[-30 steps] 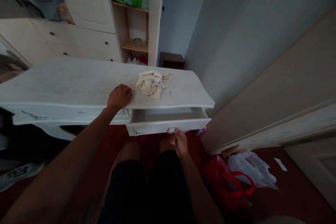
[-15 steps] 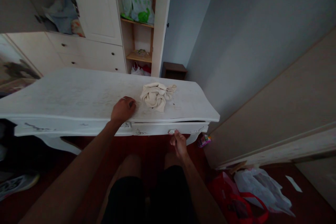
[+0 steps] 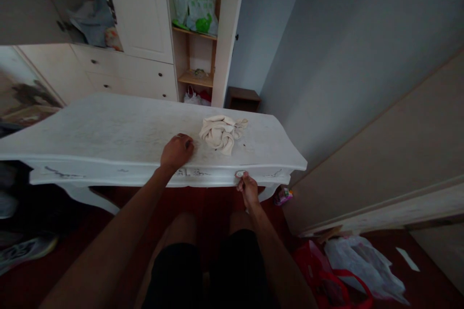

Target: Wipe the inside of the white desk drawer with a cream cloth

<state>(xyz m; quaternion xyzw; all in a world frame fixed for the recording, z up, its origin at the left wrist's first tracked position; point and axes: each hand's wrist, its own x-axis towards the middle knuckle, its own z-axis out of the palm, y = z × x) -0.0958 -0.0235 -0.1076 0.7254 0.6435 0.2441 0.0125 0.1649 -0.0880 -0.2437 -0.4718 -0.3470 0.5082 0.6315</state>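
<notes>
A white desk (image 3: 119,120) with a smudged top stands in front of me. My left hand (image 3: 177,150) rests on it near the front edge, fingers curled in and nothing visible in them. Just to the right of that hand lies a crumpled cream cloth (image 3: 222,134). My right hand (image 3: 249,188) is at the front of the right-hand drawer (image 3: 213,174), fingers closed at its pale drawer knob (image 3: 240,174). The drawer front sits flush under the desktop.
Behind the desk is a cream wardrobe (image 3: 145,14) with plastic bags (image 3: 201,7) on an open shelf. A brown box (image 3: 242,99) stands by the grey wall. On the floor at right lie a red bag (image 3: 315,270) and a white plastic bag (image 3: 362,260); a shoe (image 3: 29,253) is at left.
The right-hand drawer has gone in, and the dark gap above it has closed. My right hand moved inward with its knob. My left hand stays on the desktop; the view shifted slightly.
</notes>
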